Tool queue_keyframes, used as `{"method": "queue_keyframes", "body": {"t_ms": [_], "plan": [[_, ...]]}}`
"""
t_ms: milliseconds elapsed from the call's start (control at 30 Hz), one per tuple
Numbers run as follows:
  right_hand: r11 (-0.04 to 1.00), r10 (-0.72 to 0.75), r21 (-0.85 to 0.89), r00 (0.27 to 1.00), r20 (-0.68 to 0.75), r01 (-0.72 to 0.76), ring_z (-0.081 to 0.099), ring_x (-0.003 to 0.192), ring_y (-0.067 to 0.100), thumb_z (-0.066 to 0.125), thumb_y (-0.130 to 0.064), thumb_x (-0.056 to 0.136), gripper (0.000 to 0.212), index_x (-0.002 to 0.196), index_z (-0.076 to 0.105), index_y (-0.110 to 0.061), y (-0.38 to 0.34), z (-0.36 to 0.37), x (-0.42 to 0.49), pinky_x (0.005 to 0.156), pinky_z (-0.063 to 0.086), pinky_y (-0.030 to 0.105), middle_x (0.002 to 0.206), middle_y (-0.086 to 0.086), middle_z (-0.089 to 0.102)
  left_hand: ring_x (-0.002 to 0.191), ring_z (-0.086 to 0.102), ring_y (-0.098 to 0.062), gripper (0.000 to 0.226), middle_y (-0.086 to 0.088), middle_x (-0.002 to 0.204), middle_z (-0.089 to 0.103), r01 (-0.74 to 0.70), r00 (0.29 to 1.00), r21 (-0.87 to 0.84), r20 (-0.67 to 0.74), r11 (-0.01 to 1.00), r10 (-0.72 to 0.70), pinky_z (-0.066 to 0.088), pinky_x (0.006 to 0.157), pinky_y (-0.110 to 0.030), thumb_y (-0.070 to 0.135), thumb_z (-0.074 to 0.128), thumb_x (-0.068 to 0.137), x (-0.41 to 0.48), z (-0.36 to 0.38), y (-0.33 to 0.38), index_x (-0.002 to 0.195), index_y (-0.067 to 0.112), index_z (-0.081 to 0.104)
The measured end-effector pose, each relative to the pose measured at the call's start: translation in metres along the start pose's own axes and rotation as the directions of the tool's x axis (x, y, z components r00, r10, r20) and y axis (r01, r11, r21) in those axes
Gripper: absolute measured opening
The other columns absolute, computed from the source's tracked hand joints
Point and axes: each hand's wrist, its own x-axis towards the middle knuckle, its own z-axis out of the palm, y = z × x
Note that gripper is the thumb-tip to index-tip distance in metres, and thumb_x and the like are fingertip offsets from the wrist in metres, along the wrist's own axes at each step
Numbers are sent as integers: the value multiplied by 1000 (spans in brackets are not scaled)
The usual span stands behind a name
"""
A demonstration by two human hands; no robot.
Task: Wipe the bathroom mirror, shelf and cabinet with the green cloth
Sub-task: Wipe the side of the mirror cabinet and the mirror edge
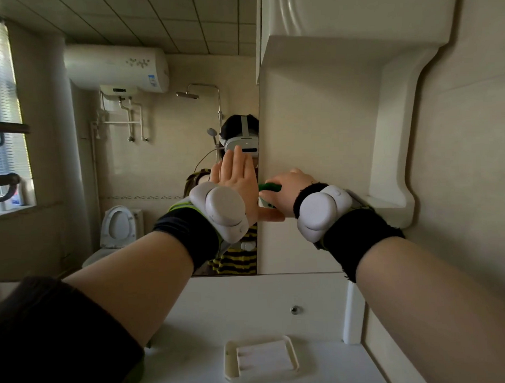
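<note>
Nearest you, your two forearms frame one soap dish [261, 358] on the counter. Left hand [239, 186]: fingers straight and together, palm apparently flat against the mirror [158, 154]; expect fresh prints on glass you mean to clean. Green cloth [269, 187]: bunched at the mirror's right edge, gripped in the curled fingers of your right hand [288, 190]; so wadded, it may wipe only a narrow strip. Further right, one shelf [389, 206] sits below one cabinet [353, 10]. Count: two hands, two wrist trackers [224, 209], one cloth, one mirror.
</note>
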Motion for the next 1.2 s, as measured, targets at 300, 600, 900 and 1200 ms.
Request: {"method": "queue_keyframes", "body": {"t_ms": [300, 600, 900, 1200], "plan": [[991, -103, 84, 993, -63, 108, 47, 103, 31, 43, -38, 91, 21, 105, 59, -35, 14, -2, -22, 93, 42, 42, 113, 9, 43, 144, -11, -23, 125, -7, 157, -10, 22, 1000, -36, 2, 999, -22, -4, 115, -40, 78, 56, 65, -3, 3, 1, 149, 8, -4], [961, -156, 228, 987, -28, 158, 60, 88, 24, 52, -32, 90, 20, 96, 68, -21, 21, -10, -17, 82, 49, 35, 96, 5, 67, 130, 35, -23, 86, -6, 143, 37, -111, 984, -56, 135, 992, 117, 30, 101, -32, 69, 50, 78, 6, 7, -2, 138, 9, 36], [986, -88, 147, 996, 24, 84, 57, 98, 25, 53, -24, 91, 21, 106, 65, -18, 30, -10, 8, 83, 43, 30, 106, 5, 65, 81, 51, -17, 57, -7, 99, 58, -178, 902, -34, 394, 983, 177, 38, 66, -25, 56, 37, 93, 10, -5, 7, 118, 8, 56], [994, -62, 94, 998, 28, 59, 56, 91, 27, 52, -20, 90, 22, 103, 63, -7, 28, -9, 16, 71, 37, 26, 104, 14, 64, 100, 51, -20, 35, -1, 78, 49, -132, 909, 62, 406, 989, 96, 30, 85, -27, 60, 40, 91, 21, -7, 24, 82, 27, 48]]}}
